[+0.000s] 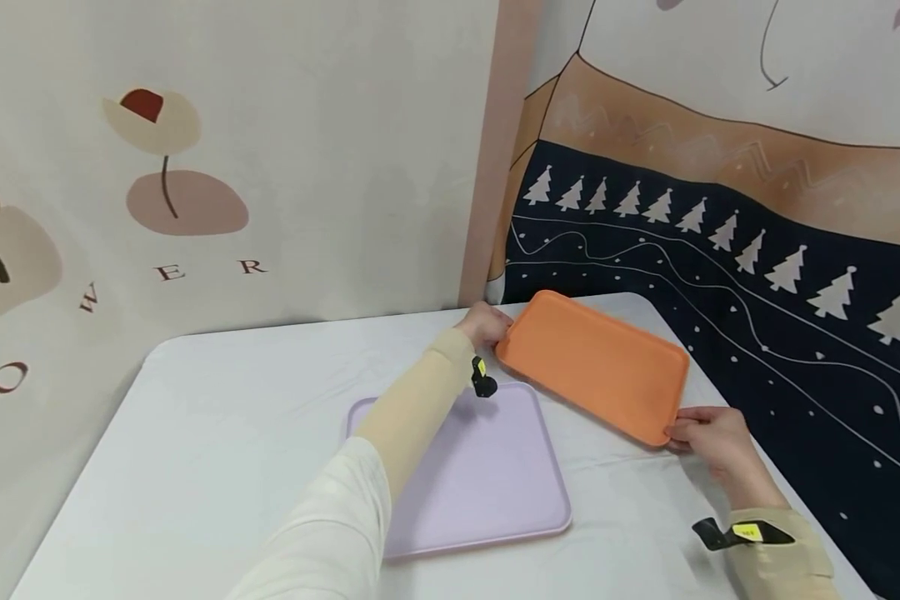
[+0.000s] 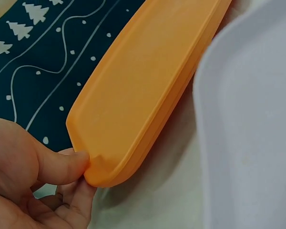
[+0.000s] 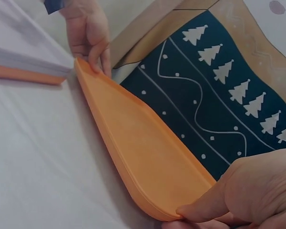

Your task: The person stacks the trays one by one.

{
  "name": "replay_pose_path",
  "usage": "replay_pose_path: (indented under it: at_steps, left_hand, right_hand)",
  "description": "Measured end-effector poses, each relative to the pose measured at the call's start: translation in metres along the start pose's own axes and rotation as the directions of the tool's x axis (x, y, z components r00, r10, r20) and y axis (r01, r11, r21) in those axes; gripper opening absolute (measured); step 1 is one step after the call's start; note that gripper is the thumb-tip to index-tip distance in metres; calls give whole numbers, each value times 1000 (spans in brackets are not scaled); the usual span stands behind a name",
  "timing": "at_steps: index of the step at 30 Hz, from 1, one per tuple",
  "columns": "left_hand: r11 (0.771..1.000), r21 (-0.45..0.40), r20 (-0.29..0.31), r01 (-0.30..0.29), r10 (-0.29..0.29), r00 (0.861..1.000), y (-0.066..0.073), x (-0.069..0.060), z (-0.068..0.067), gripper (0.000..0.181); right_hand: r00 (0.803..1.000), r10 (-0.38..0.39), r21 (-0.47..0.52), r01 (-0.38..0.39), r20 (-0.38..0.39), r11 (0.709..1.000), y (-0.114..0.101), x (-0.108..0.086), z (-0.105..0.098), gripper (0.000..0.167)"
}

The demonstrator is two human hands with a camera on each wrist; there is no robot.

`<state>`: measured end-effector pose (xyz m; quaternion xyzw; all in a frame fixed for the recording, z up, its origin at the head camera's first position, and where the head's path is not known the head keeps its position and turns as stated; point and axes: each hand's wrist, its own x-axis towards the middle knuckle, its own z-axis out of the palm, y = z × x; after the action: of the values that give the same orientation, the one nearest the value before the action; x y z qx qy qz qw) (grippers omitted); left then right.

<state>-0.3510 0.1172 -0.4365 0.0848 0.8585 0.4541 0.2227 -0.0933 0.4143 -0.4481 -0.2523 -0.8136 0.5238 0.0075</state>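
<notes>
An orange rectangular tray (image 1: 596, 367) is held between both hands above the table's far right part, set at a slant. My left hand (image 1: 484, 323) pinches its left corner; in the left wrist view the thumb (image 2: 66, 167) lies on the rim with fingers beneath. At the near right corner my right hand (image 1: 712, 437) pinches the rim, thumb on top, as the right wrist view also shows on the tray (image 3: 143, 148). A larger lilac tray (image 1: 480, 475) lies on the table under my left forearm, which hides part of it.
The white-covered table (image 1: 217, 433) runs to a pale wall hanging (image 1: 345, 167) at the back. A dark blue cloth with white trees (image 1: 795, 333) hangs along the right edge. In the right wrist view an orange strip (image 3: 26, 74) shows beside the lilac tray.
</notes>
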Motion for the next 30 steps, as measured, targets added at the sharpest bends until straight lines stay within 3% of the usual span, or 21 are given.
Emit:
replay_pose_path:
  at_steps: [10,19,30]
  left_hand:
    - [982,-183,-8,55,-57,998,15,-5,-6,36]
    - [962,-273,-38,3,-14,999,28,-25,-20,26]
    - [955,-294,-90,-44,18,996,42,-48,-40,27]
  right_hand:
    - [999,-38,5,38,-37,999,-17,-6,-17,48]
    - [992,-115,15,115,-43,993,-29,-8,-25,47]
    - [980,-195,97,199,-46,975,-43,-8,-29,47]
